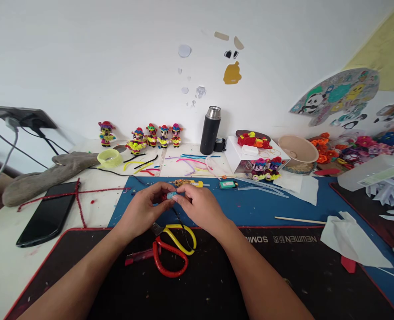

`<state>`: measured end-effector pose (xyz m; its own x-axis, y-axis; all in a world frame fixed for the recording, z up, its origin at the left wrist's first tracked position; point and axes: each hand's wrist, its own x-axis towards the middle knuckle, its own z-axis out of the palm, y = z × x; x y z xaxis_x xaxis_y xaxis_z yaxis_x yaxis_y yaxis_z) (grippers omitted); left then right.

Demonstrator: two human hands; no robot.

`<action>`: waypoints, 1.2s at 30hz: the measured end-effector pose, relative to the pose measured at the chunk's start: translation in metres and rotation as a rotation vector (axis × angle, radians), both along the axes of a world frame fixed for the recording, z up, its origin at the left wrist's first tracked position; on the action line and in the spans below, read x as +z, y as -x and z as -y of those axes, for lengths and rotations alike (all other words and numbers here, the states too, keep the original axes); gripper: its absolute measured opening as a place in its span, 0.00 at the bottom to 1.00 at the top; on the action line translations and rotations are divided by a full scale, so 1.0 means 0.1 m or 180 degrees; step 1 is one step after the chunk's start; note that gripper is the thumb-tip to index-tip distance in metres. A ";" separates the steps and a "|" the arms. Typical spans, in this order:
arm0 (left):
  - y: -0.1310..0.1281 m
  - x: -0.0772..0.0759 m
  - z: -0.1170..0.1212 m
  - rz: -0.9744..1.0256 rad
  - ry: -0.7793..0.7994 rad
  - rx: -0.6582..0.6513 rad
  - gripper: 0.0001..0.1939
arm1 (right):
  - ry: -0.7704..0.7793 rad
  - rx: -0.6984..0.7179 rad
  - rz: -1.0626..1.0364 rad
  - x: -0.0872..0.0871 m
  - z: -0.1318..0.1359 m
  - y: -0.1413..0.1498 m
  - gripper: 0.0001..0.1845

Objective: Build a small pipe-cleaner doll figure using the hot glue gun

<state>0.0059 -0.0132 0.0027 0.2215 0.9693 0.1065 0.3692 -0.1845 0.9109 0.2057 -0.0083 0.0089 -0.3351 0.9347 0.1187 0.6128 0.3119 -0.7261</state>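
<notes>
Between my fingertips is a small light-blue and dark-red pipe-cleaner piece (172, 195), partly covered by the fingers. My left hand (146, 206) pinches it from the left, thumb and forefinger closed. From the other side, my right hand (200, 204) grips its blue end with closed fingers. A thin black strand hangs just below the hands. Under them lie scissors (172, 258) with one red and one yellow handle, their blades partly hidden by my left hand. Behind my fingers is a yellow tube (195, 183) on the blue mat (250, 209).
Pipe-cleaner figures (138, 141) line the wall, with loose coloured stems (186, 163) before them. A black flask (211, 131) stands behind. At left lie a phone (48, 215) and driftwood (53, 175); at right, a white box (240, 155), a wooden stick (298, 219) and tissue (353, 240).
</notes>
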 end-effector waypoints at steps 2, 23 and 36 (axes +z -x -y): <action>-0.01 -0.01 0.00 0.0138 0.0108 0.0013 0.15 | -0.0034 -0.0020 0.0014 0.00 0.00 0.00 0.09; -0.10 0.10 -0.04 0.0906 0.1031 -0.0131 0.25 | -0.0006 0.0013 -0.0180 0.01 0.05 0.05 0.06; -0.05 0.03 -0.06 0.1050 0.0786 0.0176 0.26 | -0.0069 -0.0476 -0.0899 -0.03 -0.04 -0.04 0.10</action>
<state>0.0106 -0.0070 0.0053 0.1613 0.9841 -0.0741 0.0532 0.0663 0.9964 0.2096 -0.0044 0.0062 -0.1450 0.9674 0.2078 0.4283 0.2507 -0.8682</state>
